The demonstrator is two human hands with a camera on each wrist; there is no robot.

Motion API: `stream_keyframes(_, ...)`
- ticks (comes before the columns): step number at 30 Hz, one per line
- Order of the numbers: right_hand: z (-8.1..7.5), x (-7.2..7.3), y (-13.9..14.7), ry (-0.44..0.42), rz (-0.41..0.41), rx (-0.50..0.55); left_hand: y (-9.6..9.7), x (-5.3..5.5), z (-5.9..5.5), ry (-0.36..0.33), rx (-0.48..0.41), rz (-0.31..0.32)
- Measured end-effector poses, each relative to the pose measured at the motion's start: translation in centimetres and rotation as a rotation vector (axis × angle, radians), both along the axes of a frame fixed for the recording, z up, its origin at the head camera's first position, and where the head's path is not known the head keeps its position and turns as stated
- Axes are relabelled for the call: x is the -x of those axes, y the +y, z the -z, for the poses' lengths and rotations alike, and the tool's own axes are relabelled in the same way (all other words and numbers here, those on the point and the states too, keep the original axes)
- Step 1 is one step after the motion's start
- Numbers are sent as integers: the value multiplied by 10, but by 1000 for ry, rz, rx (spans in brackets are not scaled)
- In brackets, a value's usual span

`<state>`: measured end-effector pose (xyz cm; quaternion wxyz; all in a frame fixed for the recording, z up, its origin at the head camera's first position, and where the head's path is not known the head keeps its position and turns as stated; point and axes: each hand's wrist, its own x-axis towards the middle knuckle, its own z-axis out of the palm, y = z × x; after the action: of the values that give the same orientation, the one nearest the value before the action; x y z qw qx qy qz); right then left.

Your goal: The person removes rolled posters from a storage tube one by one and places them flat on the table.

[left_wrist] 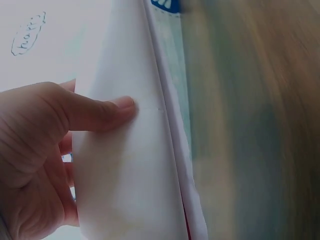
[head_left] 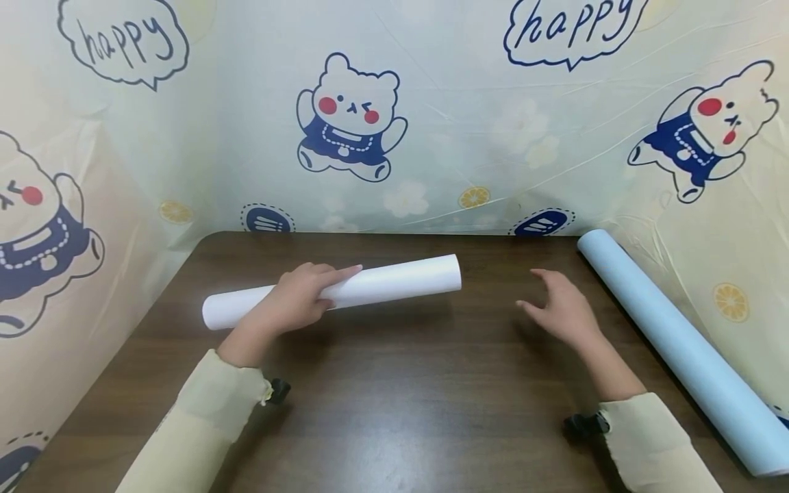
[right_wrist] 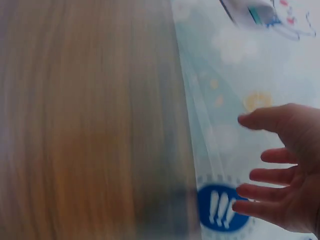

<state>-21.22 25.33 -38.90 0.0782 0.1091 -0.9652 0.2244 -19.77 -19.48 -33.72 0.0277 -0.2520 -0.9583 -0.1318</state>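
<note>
Right, here we have two hands and two rolls, and just one roll in hand: the left hand [head_left: 296, 298] has the white roll [head_left: 401, 279] pinched around its middle, thumb on the near side and fingers over the far side, closed to about the roll's thickness. One long loose edge runs down the white roll in the left wrist view, and the roll slants across the left and middle of one brown table [head_left: 394, 404], its right end higher in view; whether it touches the wood, I can't tell. Over to the right hand [head_left: 561, 308], and that one holds nothing, thumb and fingers spread well apart, facing the white roll across a gap. Two pale sleeves [head_left: 203, 404] follow, with two dark wrist devices [head_left: 582, 426], one per arm. Further out, one light blue roll [head_left: 678, 342] lies slantwise along the table's right side, well apart from the white one. And around it all, the printed sheet [head_left: 444, 137]: three bears [head_left: 351, 123], one cut off at the left, two "happy" bubbles [head_left: 126, 41] and three orange slices [head_left: 474, 197].
</note>
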Motion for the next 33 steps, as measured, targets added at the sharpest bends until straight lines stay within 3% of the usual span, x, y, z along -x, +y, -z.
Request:
stream_keyframes(4,3,0,-28,-183,-89,311,14,1,-3,18,-50,48)
stream_keyframes(8,6,-2,-57,-337,-179,794,30,3,-6,37,-103,111)
stream_keyframes(12,8,-6,-81,-415,-374,1298,47,4,-8,68,-133,179)
stream_keyframes(15,6,-8,-94,-438,-545,1533,58,4,-10,76,-143,215)
stream_keyframes(19,0,-9,-104,-406,-623,1654,67,3,-12,72,-165,224)
stream_keyframes(26,-15,-8,-109,-265,-536,1708,72,5,-15,34,-212,207)
stream_keyframes(33,-37,-1,-94,-115,-471,1721,68,3,-14,-11,-181,129)
